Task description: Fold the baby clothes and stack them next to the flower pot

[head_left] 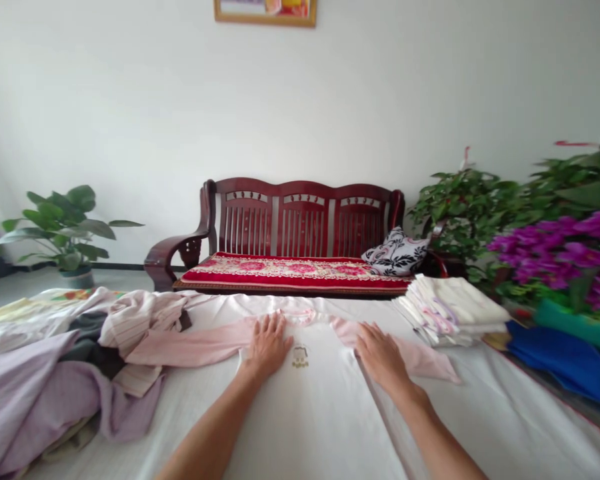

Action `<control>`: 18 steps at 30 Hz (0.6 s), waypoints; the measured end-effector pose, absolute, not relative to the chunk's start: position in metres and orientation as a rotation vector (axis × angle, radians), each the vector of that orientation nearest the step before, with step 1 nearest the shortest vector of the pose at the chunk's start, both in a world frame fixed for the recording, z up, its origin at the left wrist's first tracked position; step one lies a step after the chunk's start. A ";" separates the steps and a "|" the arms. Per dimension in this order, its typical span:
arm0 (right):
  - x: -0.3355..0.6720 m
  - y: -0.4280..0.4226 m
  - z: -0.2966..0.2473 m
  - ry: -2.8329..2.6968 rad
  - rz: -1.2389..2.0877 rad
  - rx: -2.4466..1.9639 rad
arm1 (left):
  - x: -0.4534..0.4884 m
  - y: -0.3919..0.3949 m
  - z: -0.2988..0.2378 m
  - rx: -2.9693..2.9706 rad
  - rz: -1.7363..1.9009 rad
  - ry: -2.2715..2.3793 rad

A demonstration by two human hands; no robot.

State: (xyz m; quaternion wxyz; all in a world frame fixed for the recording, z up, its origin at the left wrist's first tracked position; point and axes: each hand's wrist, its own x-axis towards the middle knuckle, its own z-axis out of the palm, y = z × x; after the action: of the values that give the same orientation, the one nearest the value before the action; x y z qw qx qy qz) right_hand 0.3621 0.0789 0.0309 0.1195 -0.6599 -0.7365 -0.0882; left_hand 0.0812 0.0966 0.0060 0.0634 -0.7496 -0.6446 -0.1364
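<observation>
A white long-sleeved shirt [315,413] with pink sleeves and a small printed figure on its chest lies spread out in front of me, collar away from me. My left hand [269,343] rests flat on the shirt near its left shoulder, fingers stretched out. On the other side, my right hand [381,353] lies with fingers extended at the right shoulder and sleeve. Both sleeves reach outward; the left one runs up to a heap of clothes. Neither hand grips the fabric. The shirt's lower edge is outside the view.
Loose clothes [55,393] are heaped at the left. A stack of folded white clothes [453,307] stands at the right, near blue fabric [565,360] and purple flowers [560,253]. Beyond the white-covered surface [505,420] is a wooden bench [300,223] with a patterned cushion [397,252].
</observation>
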 end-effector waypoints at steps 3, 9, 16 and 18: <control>0.316 0.087 0.045 -2.330 -0.100 -1.758 | 0.080 0.099 0.004 -2.298 -0.417 -1.911; 0.271 0.114 0.043 -2.482 0.122 -1.719 | 0.077 0.103 -0.001 -2.315 -0.414 -1.929; 0.290 0.140 0.044 -2.232 -0.055 -1.874 | 0.081 0.100 0.001 -2.293 -0.436 -1.914; 0.289 0.151 0.050 -2.188 -0.071 -1.919 | 0.082 0.098 0.005 -2.347 -0.448 -1.824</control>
State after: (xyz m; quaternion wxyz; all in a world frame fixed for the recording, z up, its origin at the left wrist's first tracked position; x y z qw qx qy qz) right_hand 0.2886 0.1509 0.0500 0.1150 -0.6547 -0.7467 -0.0242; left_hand 0.0817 0.0983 0.0052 0.0678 -0.7790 -0.6053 -0.1488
